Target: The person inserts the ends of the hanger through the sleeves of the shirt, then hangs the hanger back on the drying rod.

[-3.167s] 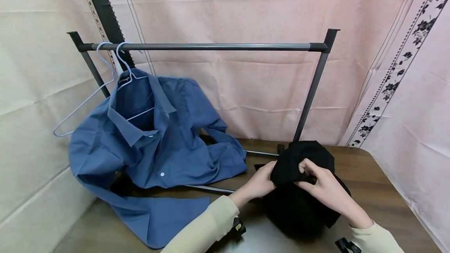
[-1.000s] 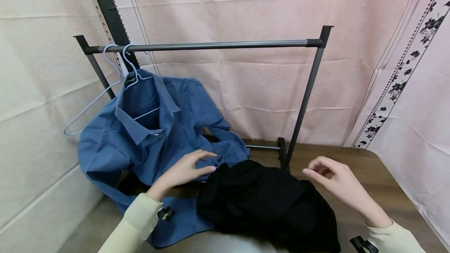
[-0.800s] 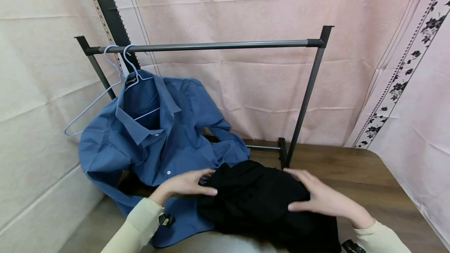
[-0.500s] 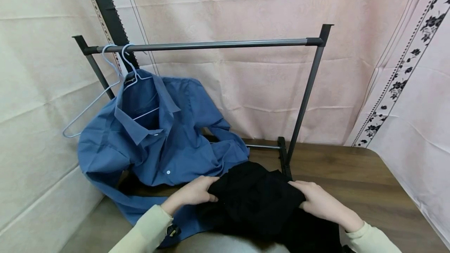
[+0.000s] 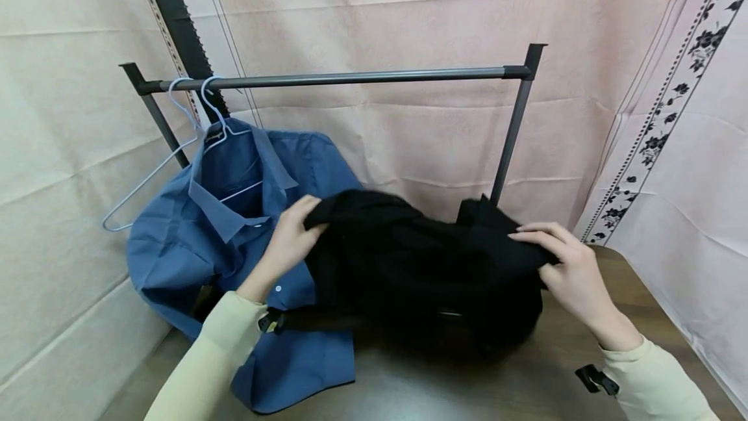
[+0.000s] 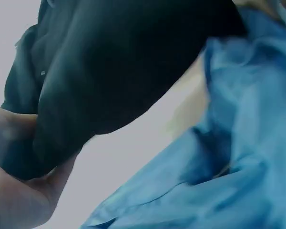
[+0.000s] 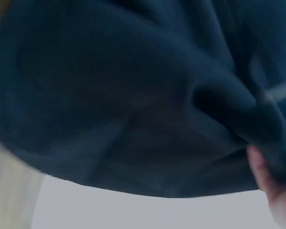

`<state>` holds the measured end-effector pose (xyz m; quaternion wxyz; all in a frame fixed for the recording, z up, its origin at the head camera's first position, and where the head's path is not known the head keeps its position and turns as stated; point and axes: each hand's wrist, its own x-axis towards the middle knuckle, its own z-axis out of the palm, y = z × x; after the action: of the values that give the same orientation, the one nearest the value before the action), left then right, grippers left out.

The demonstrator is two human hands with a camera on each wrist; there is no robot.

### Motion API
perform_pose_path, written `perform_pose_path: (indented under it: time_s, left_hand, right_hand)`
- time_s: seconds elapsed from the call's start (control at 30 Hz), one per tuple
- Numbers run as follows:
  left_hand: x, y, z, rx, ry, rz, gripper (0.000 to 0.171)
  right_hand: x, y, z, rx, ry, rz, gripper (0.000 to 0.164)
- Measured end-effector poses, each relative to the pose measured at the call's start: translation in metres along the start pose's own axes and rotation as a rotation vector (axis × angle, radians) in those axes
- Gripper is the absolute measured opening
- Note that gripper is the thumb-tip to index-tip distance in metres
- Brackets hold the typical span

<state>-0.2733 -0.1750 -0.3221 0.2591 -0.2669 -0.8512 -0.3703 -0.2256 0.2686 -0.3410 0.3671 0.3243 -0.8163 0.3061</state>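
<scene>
A black cloth garment (image 5: 409, 258), its kind unclear from the folds, is held up off the table between both hands. My left hand (image 5: 291, 236) pinches its upper left corner, in front of the blue shirt. At the opposite end, my right hand (image 5: 575, 271) grips the upper right edge. In the left wrist view, the thumb and fingers of the left hand (image 6: 26, 191) clasp the dark cloth (image 6: 109, 62). The right wrist view shows the right thumb (image 7: 262, 169) on the cloth, with the other fingers mostly hidden.
A blue button shirt (image 5: 169, 232) hangs at the left on a pale blue hanger (image 5: 222, 109), a second hanger (image 5: 146, 177) beside it. Both hook over the bar (image 5: 362, 77) of a dark metal rack. The shirt's sleeve lies on the wooden table (image 5: 444, 385). Pale curtains (image 5: 374, 25) enclose the space.
Earlier the black garment lay bunched on the table, and both hands let go and took fresh hold. Now it is lifted and spread wider, with the hands raised and farther apart.
</scene>
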Motion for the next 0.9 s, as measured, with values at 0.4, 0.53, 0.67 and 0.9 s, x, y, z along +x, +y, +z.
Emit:
perform_pose_path:
  time_s: [0.4,0.53,0.67,0.9]
  left_hand:
    - [-0.059,-0.032,0.016,-0.073,-0.668,-0.026,0.040]
    - [-0.081,-0.028,0.023,-0.026,-0.973,-0.226,0.051]
    - [-0.074,-0.018,0.015,-0.045,-1.069,-0.283,0.053]
    - [-0.027,0.001,0.024,-0.052,-0.800,-0.065,0.040]
  right_hand:
    - [-0.071,0.036,0.037,-0.091,-0.333,-0.051,0.054]
    - [-0.094,0.036,0.034,0.013,-0.622,0.006,0.043]
    - [-0.092,0.031,0.022,0.218,-0.789,0.107,0.018]
    - [-0.090,0.020,0.014,0.345,-0.961,0.364,0.027]
